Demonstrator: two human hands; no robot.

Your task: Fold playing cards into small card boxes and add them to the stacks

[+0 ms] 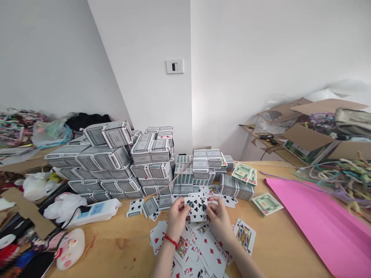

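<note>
Between my two hands is a small group of playing cards [198, 205], the front one an eight of clubs, held up facing me. My left hand [177, 216], with a red string bracelet on the wrist, pinches the left edge with its thumb on the face. At the right edge, my right hand [218, 218] grips the same cards between thumb and fingers. Below my hands a loose pile of face-up cards [207, 251] spreads over the table, partly hidden by my forearms. A jack of clubs [244, 236] lies to the right of my right wrist.
Stacked grey-backed card decks [107, 162] rise at the back left, with more decks [203, 166] behind my hands. Green card boxes [266, 204] lie to the right, beside a pink sheet [313, 224]. A white power strip [92, 212] sits left; an open cardboard box [313, 141] stands back right.
</note>
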